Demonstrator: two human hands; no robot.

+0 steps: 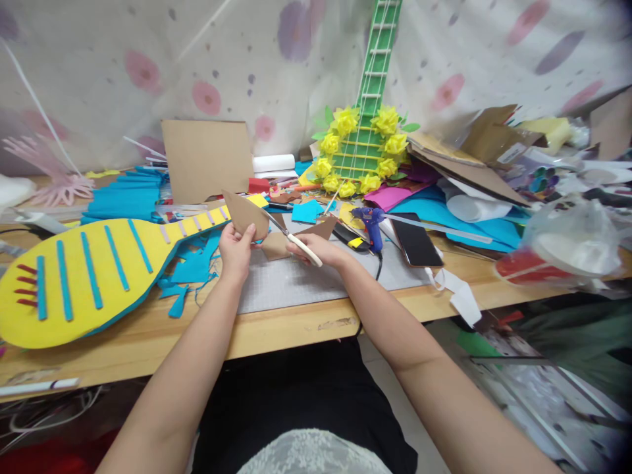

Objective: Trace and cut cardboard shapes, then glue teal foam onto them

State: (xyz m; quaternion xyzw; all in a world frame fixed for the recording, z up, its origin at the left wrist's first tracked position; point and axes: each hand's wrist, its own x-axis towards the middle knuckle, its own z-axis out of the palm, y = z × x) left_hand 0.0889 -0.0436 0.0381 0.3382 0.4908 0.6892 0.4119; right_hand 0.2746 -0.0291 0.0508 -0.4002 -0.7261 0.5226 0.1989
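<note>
My left hand point(237, 250) pinches a piece of brown cardboard point(248, 220) with a pointed top and a rounded lower edge. In my right hand point(316, 248) is a pair of scissors point(307, 250) with white handles, its blades reaching up and left to the cardboard's right edge. Whether the blades are cutting into it I cannot tell. Brown cardboard offcuts point(276, 247) lie under and behind the scissors, on a grey cutting mat point(281, 286).
A yellow cardboard guitar shape point(118, 263) lies left. Behind stands a green one point(363, 145) ringed with yellow paper flowers. A blue glue gun point(370, 224), a black phone point(417, 240) and a red cup point(536, 266) in plastic are at right. Blue scraps point(192, 266) litter the table.
</note>
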